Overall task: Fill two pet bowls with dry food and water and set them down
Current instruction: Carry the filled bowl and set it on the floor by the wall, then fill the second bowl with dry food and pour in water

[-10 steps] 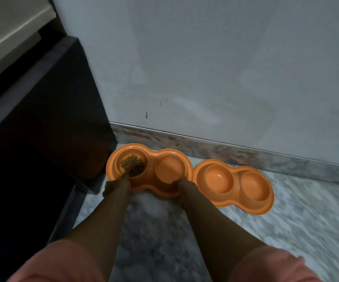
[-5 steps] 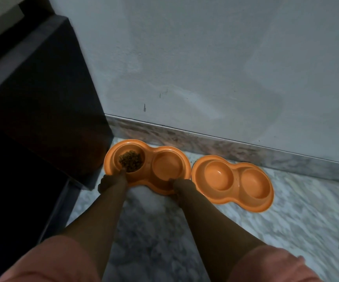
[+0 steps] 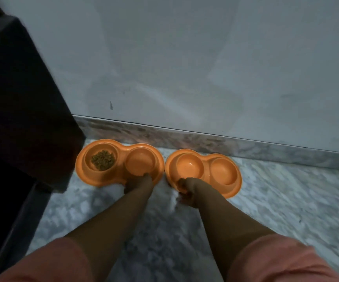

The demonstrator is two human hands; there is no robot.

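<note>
Fingers [image 3: 146,175] of the left hand [image 3: 137,185] are curling over the near rim of the left bowl [image 3: 95,176], at the six o'clock edge of its empty right well; the thumb is hidden, so the grip looks like a pinch on the rim, but how tight it is I cannot tell. Right-hand fingers [image 3: 181,183] are curling round the near rim of the right bowl [image 3: 233,186], at about seven o'clock on that dish, holding its edge.

Half a second ago both hands were sitting on the left bowl, one at each end of its near rim. Now the left hand is lying where the right one was, and the right hand [image 3: 187,193] is lying across on the right bowl. The two bowls are sitting a little closer to the skirting [image 3: 246,144] than before.

Both forearms are reaching straight out and down from pink sleeves [image 3: 282,261], nearly parallel, wrists low over the marble floor [image 3: 286,210].

Both orange double bowls are resting flat on the floor, side by side with a narrow gap between them, at twelve o'clock from the person. Kibble [image 3: 103,160] is lying in the left well of the left bowl; the other three wells are showing only orange plastic, and whether any is holding water I cannot tell. A dark cabinet [image 3: 22,119] is standing at nine o'clock, just beside the left bowl.
</note>
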